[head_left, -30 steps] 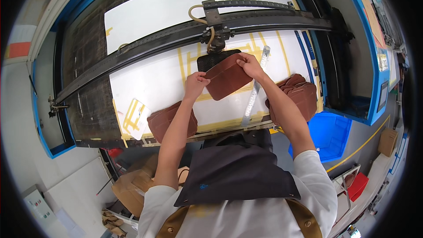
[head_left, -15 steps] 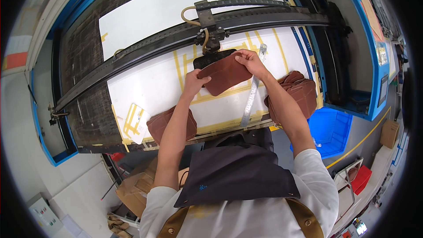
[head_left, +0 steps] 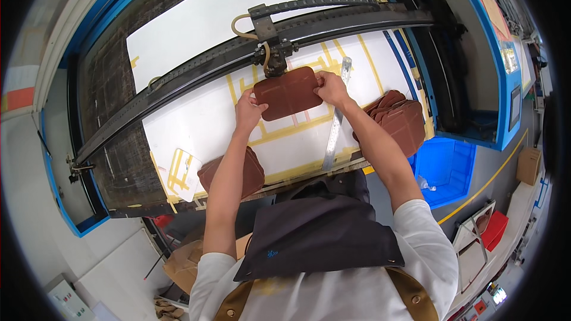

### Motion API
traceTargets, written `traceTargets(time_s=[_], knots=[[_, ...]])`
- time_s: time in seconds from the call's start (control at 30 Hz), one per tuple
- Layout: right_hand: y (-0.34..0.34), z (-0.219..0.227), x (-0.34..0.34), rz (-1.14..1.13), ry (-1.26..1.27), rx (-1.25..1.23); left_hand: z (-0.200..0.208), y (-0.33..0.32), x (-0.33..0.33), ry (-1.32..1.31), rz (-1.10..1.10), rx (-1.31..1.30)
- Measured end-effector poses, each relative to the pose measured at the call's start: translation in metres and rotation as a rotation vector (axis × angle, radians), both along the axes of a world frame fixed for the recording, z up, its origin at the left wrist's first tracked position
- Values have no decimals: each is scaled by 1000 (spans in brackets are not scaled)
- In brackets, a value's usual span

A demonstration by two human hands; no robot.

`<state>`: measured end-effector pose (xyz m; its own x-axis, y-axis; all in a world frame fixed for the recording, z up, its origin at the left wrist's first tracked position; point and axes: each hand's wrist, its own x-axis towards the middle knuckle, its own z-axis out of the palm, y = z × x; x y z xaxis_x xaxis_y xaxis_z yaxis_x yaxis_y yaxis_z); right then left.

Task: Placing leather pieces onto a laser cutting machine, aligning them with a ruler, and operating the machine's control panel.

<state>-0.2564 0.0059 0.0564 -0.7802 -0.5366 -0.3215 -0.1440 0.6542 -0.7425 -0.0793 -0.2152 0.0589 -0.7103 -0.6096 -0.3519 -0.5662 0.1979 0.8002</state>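
A brown leather piece with rounded corners is held between my two hands, below the black machine head. My left hand pinches its left edge, with the thumb on top. At its right edge, my right hand grips the leather. The piece faces up over the white, yellow-taped work surface; whether it touches the surface I cannot tell. One stack of brown leather pieces lies partly behind my left forearm. Another, looser stack lies beside my right forearm.
A black gantry rail with its machine head crosses the bed just beyond my hands. A metal ruler lies right of the leather. A white taped card sits at the near left, and a blue bin stands below right.
The leather piece has come level and squarer between my hands, and its right edge has moved left. A dark textured patch seen behind it earlier no longer shows. The view has shifted slightly.
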Motion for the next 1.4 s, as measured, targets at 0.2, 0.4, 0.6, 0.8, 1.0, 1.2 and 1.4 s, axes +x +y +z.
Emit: traceTargets(time_s=[0.2, 0.4, 0.6, 0.8, 1.0, 1.2, 1.4], knots=[[0, -9, 2, -25, -15, -33, -13, -2, 5, -3, -35, -92], [9, -5, 7, 8, 11, -2, 11, 13, 9, -80, -21, -218], [41, 33, 51, -142, 204, 118, -4, 45, 11, 253, -355, -820], [61, 21, 107, -245, 182, 253, -14, 60, -10, 171, -555, -945], [55, 19, 109, -450, 151, 194, -13, 55, -21, 133, -609, -952], [55, 3, 107, -319, 55, 18, -15, 51, -14, 170, -589, -975], [11, 26, 98, -250, -45, -129, -7, 46, -11, 229, -452, -971]])
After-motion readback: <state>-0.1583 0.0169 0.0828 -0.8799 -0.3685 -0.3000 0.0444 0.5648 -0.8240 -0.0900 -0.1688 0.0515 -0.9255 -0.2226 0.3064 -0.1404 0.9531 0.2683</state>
